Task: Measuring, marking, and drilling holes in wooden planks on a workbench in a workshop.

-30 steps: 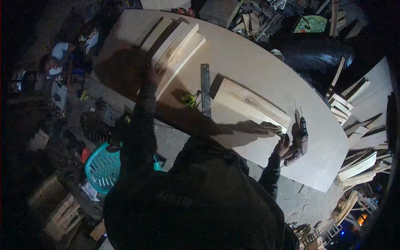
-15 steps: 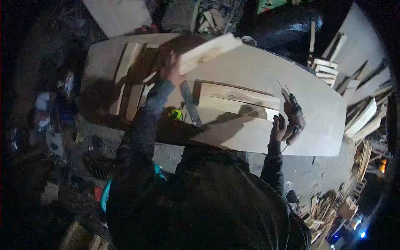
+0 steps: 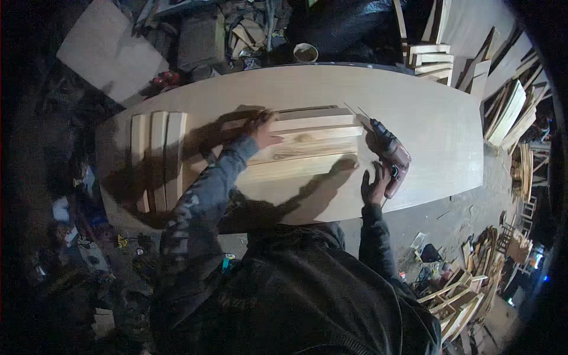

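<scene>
My left hand (image 3: 263,130) is on the left part of a pale wooden board (image 3: 316,120), its fingers and thumb spanning the board's width. That board lies among other boards side by side on a large pale sheet-topped table; a knotty wooden board (image 3: 313,144) is just nearer to me. Beside the right ends of the boards, my right hand (image 3: 374,184) has its fingers apart and holds nothing. Its fingertips are close to the handle of a dark red power drill (image 3: 393,155), which lies on its side; whether they touch it I cannot tell.
Several short wooden strips (image 3: 158,160) lie upright to my view at the table's (image 3: 438,112) left end. Beyond the far edge stand a round tub (image 3: 305,53) and stacked timber (image 3: 432,61). Scrap wood (image 3: 464,296) covers the floor at lower right.
My left hand has brought the raised board down and nearer, onto the table by the other boards. The view has shifted. My right hand stays beside the drill.
</scene>
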A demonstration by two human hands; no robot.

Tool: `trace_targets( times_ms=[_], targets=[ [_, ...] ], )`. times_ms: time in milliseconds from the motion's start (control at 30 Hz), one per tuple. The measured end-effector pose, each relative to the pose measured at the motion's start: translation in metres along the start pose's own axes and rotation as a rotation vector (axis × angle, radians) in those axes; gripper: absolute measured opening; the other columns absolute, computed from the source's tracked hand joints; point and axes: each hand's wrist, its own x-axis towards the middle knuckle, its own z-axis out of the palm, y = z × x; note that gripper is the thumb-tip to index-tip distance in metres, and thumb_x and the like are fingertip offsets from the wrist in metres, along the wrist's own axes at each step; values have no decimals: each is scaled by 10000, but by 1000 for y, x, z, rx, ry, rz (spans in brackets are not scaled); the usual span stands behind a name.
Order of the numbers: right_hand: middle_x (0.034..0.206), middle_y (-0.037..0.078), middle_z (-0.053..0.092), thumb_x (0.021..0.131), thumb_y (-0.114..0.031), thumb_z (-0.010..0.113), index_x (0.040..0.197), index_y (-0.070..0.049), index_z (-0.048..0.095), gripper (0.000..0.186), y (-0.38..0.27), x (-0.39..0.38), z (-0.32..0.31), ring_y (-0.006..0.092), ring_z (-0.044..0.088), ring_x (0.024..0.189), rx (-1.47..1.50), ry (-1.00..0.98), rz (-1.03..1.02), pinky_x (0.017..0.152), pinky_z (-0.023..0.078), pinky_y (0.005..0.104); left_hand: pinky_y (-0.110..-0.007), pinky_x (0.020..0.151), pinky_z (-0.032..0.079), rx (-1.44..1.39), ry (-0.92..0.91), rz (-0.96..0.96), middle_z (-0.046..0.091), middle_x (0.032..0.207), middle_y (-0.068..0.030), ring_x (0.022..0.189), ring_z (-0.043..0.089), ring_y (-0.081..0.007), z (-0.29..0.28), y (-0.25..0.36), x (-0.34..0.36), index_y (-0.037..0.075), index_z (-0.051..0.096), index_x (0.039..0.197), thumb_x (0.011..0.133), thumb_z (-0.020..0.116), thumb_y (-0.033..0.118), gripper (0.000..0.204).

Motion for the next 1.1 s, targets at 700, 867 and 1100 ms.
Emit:
trace_targets(
  times_ms=[700, 867, 1100],
  targets=[
    [1171, 212, 583, 882, -441, 626, 1437, -132, 395, 676, 274, 184, -7, 413, 586, 1094, -116, -261, 334, 889, 485, 526, -534, 1130, 332, 286, -189, -173, 182, 1550, -307, 1405, 273, -478, -24, 31, 64, 113, 346, 1490, 572, 872, 572, 1154],
    [1249, 247, 565, 856, -435, 688, 1439, -119, 399, 724, 273, 161, -9, 414, 578, 1136, -99, -141, 140, 917, 496, 497, -491, 1092, 387, 181, -565, -168, 472, 1420, -245, 1302, 456, -406, -85, 29, 75, 90, 556, 1359, 566, 864, 593, 989],
    [1362, 241, 490, 849, -486, 664, 1480, -138, 336, 792, 244, 159, -11, 417, 499, 1241, -259, -95, 315, 1018, 427, 511, -422, 982, 478, 112, -482, -282, 593, 1313, -193, 1160, 583, -343, -86, 8, 149, 54, 586, 1316, 663, 818, 584, 872]
  ],
)
